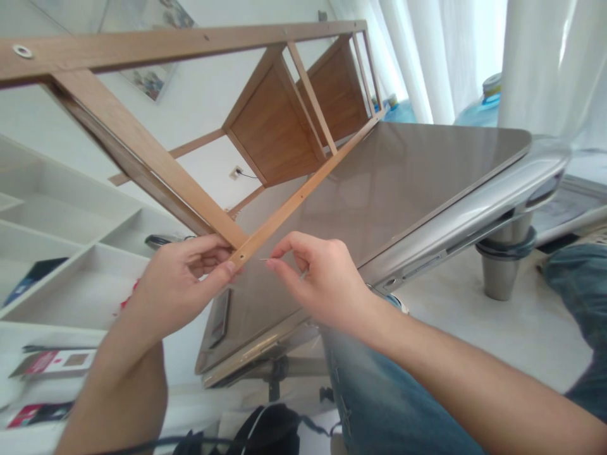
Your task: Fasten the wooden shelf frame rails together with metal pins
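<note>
No brand or writing can be read anywhere; the red-and-white cards (pixel 45 362) at 8 o'clock carry print too blurred to make out.

The wooden frame (pixel 156 158) is pale, straight-grained timber, square-edged slats joined into a ladder-like rack with two darker flat panels (pixel 272 129) set between the rails. It fills the upper half of the view. Its near corner sits at the centre, just left, and the long rail (pixel 303 193) runs from that corner up toward 1 o'clock, lying along the edge of the worktop (pixel 403 183). A second, broader rail climbs from the same corner toward 10 o'clock. A round metal fitting (pixel 22 51) shows at the far left end of the top bar.

The left hand (pixel 183 284) has its grip pressed together on the frame's near corner, thumb below and fingers above.

The right hand (pixel 320 278), just right of centre, pinches a thin metal pin (pixel 263 259) between thumb and forefinger. The pin lies nearly level, its long axis pointing toward 9 o'clock at the end of the rail, tip close to the wood but apart from it.

The worktop is smooth, glossy grey-beige with rounded corners and a silvery rim, on a metal pedestal (pixel 502 265). White shelving (pixel 71 253) lies at 9 o'clock, blue jeans (pixel 379 392) at 5 o'clock.
</note>
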A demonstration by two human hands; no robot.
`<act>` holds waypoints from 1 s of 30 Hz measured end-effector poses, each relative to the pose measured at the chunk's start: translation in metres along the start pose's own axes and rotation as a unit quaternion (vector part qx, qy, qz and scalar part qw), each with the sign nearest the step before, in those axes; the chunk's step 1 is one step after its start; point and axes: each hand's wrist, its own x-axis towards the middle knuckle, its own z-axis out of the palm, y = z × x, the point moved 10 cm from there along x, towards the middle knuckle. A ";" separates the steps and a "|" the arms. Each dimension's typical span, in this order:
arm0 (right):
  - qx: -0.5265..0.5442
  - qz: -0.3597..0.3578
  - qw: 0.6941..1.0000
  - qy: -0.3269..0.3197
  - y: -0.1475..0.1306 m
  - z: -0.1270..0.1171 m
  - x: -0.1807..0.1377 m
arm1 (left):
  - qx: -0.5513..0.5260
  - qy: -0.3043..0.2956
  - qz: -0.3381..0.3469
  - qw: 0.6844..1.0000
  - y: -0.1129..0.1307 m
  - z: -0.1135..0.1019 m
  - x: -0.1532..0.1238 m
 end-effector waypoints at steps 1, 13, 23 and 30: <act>-0.001 -0.001 1.000 0.004 -0.002 0.000 0.003 | -0.001 0.000 0.001 1.000 0.001 -0.002 0.001; 0.042 0.009 0.999 -0.010 -0.006 0.005 0.021 | 0.056 0.012 0.022 0.998 -0.006 -0.023 0.006; 0.068 -0.001 0.997 -0.034 -0.009 0.014 0.026 | 0.058 0.022 -0.003 0.998 -0.003 -0.022 0.004; 0.070 -0.001 0.997 -0.033 -0.008 0.015 0.025 | 0.060 0.009 0.012 0.998 -0.007 -0.017 0.003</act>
